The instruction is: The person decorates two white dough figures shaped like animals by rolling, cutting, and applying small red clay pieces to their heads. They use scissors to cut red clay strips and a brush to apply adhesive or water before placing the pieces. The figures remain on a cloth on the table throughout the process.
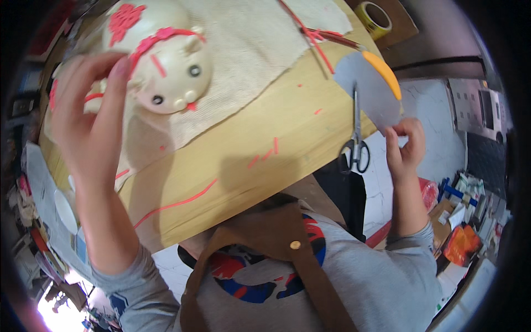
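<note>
A cream-coloured animal figurine (176, 85) of a clay-like material lies on a beige cloth (240, 54). It has black-and-white eyes, a red flower collar (159, 35) and a short red strip (158, 65) on its head. My left hand (89, 108), blurred, is raised beside the collar with thumb and index finger close together; whether they touch it or pinch anything is unclear. Past the table's right edge, my right hand (408, 143) has thumb and index finger curled together by the corner of a grey scraper sheet (365, 79) with an orange edge; contact is unclear.
Black-handled scissors (355, 153) overhang the table edge. Red strips (182, 204) and small scraps (276, 145) lie on the wooden table (232, 145). A red-tipped tool (338, 39) rests near a yellow tape roll (373, 18). Part of another red-banded figure (94, 96) shows behind my left hand.
</note>
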`<state>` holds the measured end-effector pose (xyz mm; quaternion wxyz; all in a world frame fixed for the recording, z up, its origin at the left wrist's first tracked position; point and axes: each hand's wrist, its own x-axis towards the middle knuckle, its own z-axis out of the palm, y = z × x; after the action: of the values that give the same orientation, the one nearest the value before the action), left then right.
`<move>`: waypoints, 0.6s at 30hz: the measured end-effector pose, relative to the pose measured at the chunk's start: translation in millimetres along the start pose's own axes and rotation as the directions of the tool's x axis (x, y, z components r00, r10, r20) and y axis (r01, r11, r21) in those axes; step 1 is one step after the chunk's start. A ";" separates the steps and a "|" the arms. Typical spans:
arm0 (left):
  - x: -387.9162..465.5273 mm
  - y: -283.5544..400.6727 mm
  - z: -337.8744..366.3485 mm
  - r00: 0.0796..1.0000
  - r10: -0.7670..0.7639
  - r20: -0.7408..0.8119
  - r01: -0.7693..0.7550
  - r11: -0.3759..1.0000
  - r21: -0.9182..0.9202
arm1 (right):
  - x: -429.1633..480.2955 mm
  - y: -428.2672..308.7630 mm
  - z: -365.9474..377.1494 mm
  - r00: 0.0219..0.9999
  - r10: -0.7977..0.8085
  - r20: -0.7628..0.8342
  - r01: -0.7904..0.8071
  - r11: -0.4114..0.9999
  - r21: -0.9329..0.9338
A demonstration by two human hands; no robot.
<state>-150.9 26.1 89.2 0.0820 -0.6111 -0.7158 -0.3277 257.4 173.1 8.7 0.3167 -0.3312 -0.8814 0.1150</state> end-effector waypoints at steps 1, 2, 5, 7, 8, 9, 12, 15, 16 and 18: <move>-4.3 5.0 -5.2 0.999 0.049 -0.022 -0.049 0.999 0.024 | -11.0 -3.2 -6.3 0.997 -0.033 -0.069 0.035 0.999 0.037; -6.7 4.5 -6.4 0.999 0.038 0.003 -0.038 0.999 0.017 | -18.0 -13.6 -11.5 1.000 0.007 0.020 -0.009 0.998 0.069; -8.4 -6.0 -10.9 0.999 -0.022 0.037 0.019 0.997 0.079 | -30.7 -49.7 -7.4 0.972 0.141 0.187 -0.142 0.990 -0.013; -1.6 -19.3 -12.1 0.987 -0.118 0.109 0.123 0.992 -0.032 | -27.2 -68.6 0.3 0.934 0.288 0.214 -0.284 0.958 -0.049; 4.1 -23.1 -13.0 0.981 -0.137 0.141 0.144 0.989 -0.041 | -28.6 -72.3 6.2 0.919 0.340 0.199 -0.335 0.940 -0.056; 7.7 -23.6 -12.0 0.977 -0.162 0.140 0.172 0.983 -0.066 | -24.1 -84.1 8.5 0.864 0.454 0.219 -0.444 0.891 -0.097; 15.0 -24.1 -12.2 0.954 -0.195 0.230 0.206 0.978 -0.027 | -21.6 -89.7 15.1 0.851 0.471 0.230 -0.460 0.882 -0.103; 17.6 -27.3 -11.6 0.947 -0.147 0.286 0.156 0.988 -0.008 | -20.3 -89.1 18.6 0.885 0.420 0.202 -0.408 0.907 -0.100; 18.4 -29.3 -9.5 0.945 -0.129 0.300 0.142 0.990 -0.021 | -19.0 -89.8 19.0 0.884 0.417 0.214 -0.405 0.909 -0.097; 19.8 -30.4 -6.1 0.938 -0.108 0.330 0.126 0.991 -0.036 | -15.7 -90.6 19.1 0.904 0.370 0.214 -0.356 0.929 -0.102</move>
<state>-185.7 37.7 93.0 -0.0749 -0.6155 -0.7450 -0.2462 208.1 94.6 23.7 0.1756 -0.4832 -0.8381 0.1825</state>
